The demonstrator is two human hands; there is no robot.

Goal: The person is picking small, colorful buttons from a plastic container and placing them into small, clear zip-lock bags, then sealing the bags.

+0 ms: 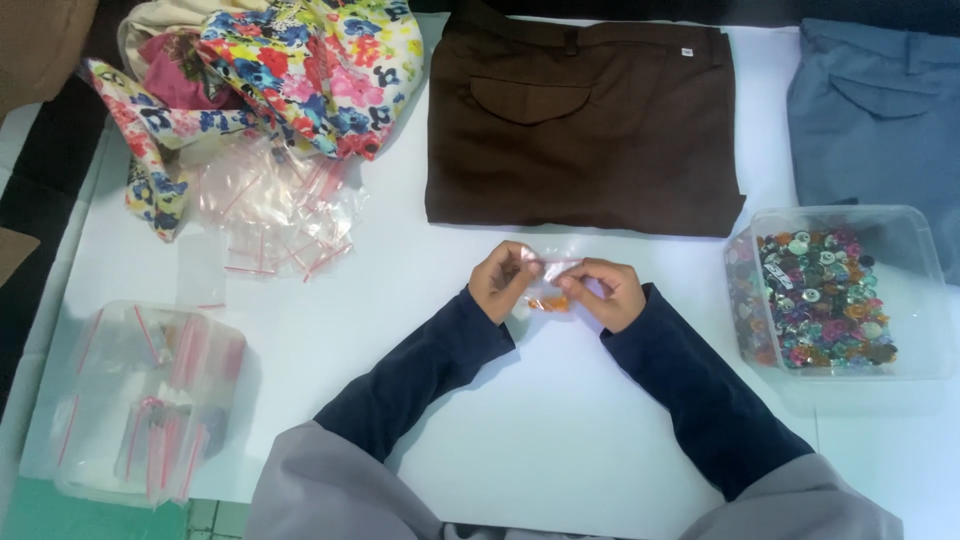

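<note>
While both your hands pinch the small clear zip-seal plastic bag point(548, 285) of orange buttons above the white surface point(560, 420), left hand point(503, 281) and right hand point(607, 291) appear to be sealing it; pressing the strip fully closed seems due.

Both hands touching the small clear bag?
Touching. Head view shows left hand and right hand pinching the small clear bag at its top edge.

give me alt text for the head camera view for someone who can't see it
Two hands, left hand and right hand, pinch a small clear zip bag holding orange bits over a white table. A clear tub of mixed buttons sits to the right, folded brown trousers lie beyond, and empty zip bags lie left.
</note>
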